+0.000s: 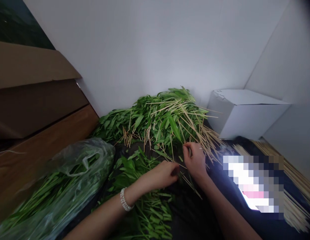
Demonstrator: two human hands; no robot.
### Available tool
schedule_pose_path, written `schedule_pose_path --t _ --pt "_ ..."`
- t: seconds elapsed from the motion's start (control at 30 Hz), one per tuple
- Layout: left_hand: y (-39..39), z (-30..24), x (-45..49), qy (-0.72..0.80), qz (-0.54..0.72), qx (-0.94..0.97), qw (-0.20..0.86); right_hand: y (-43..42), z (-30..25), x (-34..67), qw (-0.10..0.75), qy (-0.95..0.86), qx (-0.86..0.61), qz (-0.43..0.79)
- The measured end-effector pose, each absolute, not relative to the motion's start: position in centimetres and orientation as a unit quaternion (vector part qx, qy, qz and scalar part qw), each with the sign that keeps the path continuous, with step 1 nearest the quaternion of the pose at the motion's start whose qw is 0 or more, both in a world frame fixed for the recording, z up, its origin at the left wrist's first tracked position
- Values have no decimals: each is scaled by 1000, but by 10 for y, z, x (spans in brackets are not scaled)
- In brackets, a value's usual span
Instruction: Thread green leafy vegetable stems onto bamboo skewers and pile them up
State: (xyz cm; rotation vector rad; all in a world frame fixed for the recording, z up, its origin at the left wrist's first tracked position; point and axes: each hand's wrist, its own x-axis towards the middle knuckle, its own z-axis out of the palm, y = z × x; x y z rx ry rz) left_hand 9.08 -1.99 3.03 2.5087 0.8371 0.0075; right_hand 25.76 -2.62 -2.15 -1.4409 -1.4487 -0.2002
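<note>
My right hand [195,159] is pinched, thumb to fingertips, at the lower end of a long green leaf sprig [175,129] that stands up from it. To its left, my left hand [167,173] is curled closed, with a beaded bracelet [125,200] on the wrist. A thin wooden skewer [191,186] slants down to the right from near its fingertips; what those fingers grip is hidden. Behind both hands rises a heap of leafy greens [144,108] with many skewers [202,135] stuck through or lying on it. Cut greens [155,210] lie below my left forearm.
A clear plastic bag [94,166] of greens lies at left on the wooden surface [69,128], near a cardboard box [39,103]. At right are a white box [257,115], a bright blurred-out screen [247,186] and loose skewers [295,210]. A white wall [157,46] stands behind.
</note>
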Motion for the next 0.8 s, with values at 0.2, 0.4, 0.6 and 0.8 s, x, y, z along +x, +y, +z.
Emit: schedule_pose_path --t 0.2,0.4,0.6,0.8 --pt "-22 1 111 341 -32 924 171 -25 -21 259 522 -601 -600 -81" --pt "0 15 100 324 -14 924 201 -25 -21 261 520 -599 -604 -83" --pt "41 32 77 372 -11 912 174 -25 -20 261 521 -599 -603 -79" --pt "35 5 80 385 -39 908 163 -25 -20 262 527 -596 -600 -81"
